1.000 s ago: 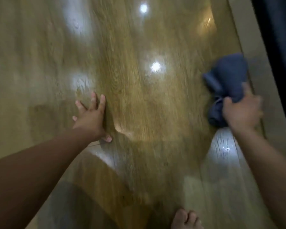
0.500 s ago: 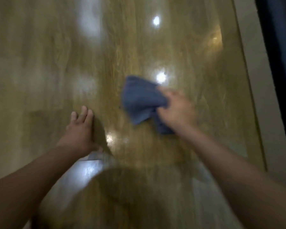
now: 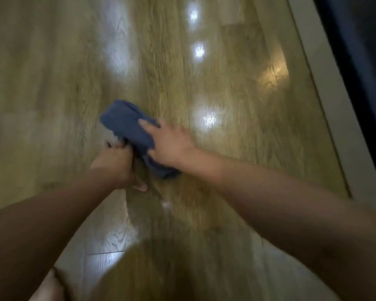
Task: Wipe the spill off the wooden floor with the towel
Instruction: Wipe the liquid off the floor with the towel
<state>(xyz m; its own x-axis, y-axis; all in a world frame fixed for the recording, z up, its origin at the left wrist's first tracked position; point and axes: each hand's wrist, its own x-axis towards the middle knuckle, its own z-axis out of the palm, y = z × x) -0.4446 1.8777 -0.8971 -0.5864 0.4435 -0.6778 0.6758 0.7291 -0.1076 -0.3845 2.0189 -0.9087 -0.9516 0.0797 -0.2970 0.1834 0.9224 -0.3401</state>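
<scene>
A bunched blue towel (image 3: 126, 124) lies on the glossy wooden floor (image 3: 237, 137) near the middle of the view. My right hand (image 3: 170, 146) presses down on the towel's right side, fingers gripping the cloth. My left hand (image 3: 117, 165) rests flat on the floor just left of and below the towel, its fingertips blurred and touching the towel's near edge. The frame is motion-blurred, so no spill can be made out on the boards; only bright light reflections show.
A pale baseboard or sill (image 3: 326, 98) runs diagonally along the floor's right edge, with a dark surface (image 3: 363, 61) beyond it. My shadow darkens the floor at the bottom centre. Part of a knee or foot (image 3: 46, 287) shows at the bottom left.
My right hand has swept the towel leftward, from the right edge by the baseboard across the floor to just beside my left hand. The left hand stayed planted on the floor.
</scene>
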